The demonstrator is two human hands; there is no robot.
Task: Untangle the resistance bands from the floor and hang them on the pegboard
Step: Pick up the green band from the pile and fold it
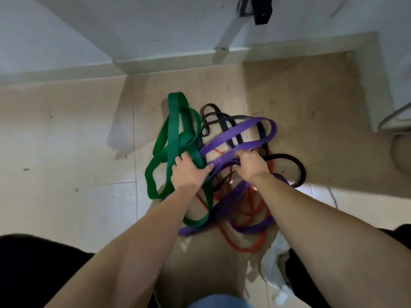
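A tangle of resistance bands lies on the tiled floor in front of me. The wide green band (173, 130) loops on the left, the purple band (235, 132) crosses the middle, a black band (289, 158) curls to the right and a thin red band (244, 248) trails toward me. My left hand (189, 172) lies on the green band with its fingers curled round it. My right hand (251, 165) grips the purple band where it bunches with the black and red ones. The pegboard is out of view.
A white wall and baseboard (169, 61) run along the far side, forming a corner. A white post with a black bracket (262, 12) stands at the top right. A white wire-framed object (393, 116) sits at the right edge. Crumpled white material (273, 267) lies by my right leg.
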